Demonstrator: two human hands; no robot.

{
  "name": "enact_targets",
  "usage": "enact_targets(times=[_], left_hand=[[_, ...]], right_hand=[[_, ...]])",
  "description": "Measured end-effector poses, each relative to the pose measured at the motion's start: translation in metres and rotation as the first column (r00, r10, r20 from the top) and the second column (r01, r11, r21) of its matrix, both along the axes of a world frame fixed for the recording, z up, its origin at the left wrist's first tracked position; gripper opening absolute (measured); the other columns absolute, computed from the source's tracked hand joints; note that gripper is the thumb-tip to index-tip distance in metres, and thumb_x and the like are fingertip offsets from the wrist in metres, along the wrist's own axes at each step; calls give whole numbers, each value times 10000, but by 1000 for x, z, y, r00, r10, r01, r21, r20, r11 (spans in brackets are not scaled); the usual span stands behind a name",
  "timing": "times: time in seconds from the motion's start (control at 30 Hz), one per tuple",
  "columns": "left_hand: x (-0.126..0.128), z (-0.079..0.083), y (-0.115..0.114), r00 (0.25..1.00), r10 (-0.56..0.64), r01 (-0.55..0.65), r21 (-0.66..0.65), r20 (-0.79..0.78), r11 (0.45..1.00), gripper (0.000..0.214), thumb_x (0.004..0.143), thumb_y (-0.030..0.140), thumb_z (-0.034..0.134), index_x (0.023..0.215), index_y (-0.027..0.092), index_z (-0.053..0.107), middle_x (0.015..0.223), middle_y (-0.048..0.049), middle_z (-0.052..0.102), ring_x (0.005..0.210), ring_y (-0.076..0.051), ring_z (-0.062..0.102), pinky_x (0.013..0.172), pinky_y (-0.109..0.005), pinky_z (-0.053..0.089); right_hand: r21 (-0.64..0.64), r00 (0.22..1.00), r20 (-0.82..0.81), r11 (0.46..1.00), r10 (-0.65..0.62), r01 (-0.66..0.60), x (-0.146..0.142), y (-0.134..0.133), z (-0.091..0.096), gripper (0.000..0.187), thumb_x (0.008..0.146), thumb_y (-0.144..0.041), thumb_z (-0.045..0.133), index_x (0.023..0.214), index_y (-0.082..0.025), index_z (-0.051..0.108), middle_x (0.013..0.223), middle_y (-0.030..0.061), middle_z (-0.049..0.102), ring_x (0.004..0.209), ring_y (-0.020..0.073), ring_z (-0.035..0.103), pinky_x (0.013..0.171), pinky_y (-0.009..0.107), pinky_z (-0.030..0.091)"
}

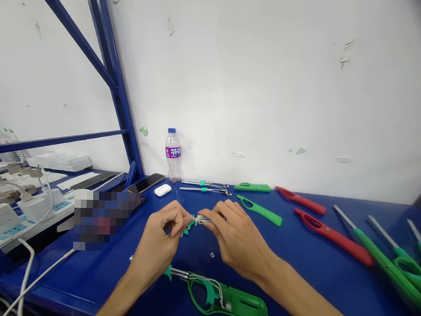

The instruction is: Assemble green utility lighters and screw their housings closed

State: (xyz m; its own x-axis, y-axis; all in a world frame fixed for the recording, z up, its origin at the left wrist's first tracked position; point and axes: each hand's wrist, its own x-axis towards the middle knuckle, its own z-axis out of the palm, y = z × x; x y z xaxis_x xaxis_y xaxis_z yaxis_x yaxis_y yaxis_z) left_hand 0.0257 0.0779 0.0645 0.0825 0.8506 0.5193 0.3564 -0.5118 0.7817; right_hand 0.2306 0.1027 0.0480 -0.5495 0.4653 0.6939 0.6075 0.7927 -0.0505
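Note:
My right hand is closed round a small clear cylindrical part, held level above the table. My left hand pinches at the left end of that part; what its fingertips grip is too small to make out. Small teal pieces lie just beneath the fingertips. A tiny white piece rests on the blue table between my hands. Nearer to me lies an open green lighter shell, with a metal tube and white wires in it. My left forearm partly hides the tube.
Along the wall stand a plastic bottle, a white case and a phone. Metal rods with wires, green shells and red shells lie behind my hands. Long green lighters are at right; power strips at left.

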Motion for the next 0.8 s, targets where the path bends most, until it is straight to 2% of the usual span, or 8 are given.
enact_targets(times=[0.1,0.27,0.33,0.57,0.8], left_hand=[[1,0,-1,1000,-2,2,25,-8,1000,479,968,286,596,599,228,296,740,-20,561,703,-165,553,628,-276,399],[4,3,-3,999,-26,28,62,-28,998,470,972,246,593,605,222,299,744,-17,580,688,-153,543,623,-270,391],[5,3,-4,999,-39,41,67,-30,997,462,967,228,592,610,221,298,745,-15,589,684,-148,541,620,-267,388],[7,-6,-1,993,-120,120,35,-9,992,422,957,204,596,621,218,342,743,-7,600,699,-151,562,652,-273,403],[4,-10,0,984,-161,169,-109,82,980,356,933,179,627,653,209,409,719,23,522,716,-136,488,672,-262,365]], right_hand=[[-117,998,-48,992,47,-53,0,-3,4,302,1143,-194,383,1192,-180,681,992,61,657,887,228,545,804,368,439],[-287,986,-139,949,90,-128,-1,-8,8,415,1165,-204,305,924,-192,643,875,27,628,828,188,555,836,343,459],[-331,982,-164,932,97,-147,-1,-8,7,414,1167,-228,309,906,-197,629,871,24,634,823,187,557,828,350,448],[-419,978,-188,893,92,-164,-2,-7,-2,461,1172,-332,288,822,-216,564,824,9,589,816,196,528,834,383,386],[-445,976,-201,880,83,-166,-3,-5,-5,421,1156,-339,293,805,-218,491,839,21,542,830,217,473,840,415,345]])
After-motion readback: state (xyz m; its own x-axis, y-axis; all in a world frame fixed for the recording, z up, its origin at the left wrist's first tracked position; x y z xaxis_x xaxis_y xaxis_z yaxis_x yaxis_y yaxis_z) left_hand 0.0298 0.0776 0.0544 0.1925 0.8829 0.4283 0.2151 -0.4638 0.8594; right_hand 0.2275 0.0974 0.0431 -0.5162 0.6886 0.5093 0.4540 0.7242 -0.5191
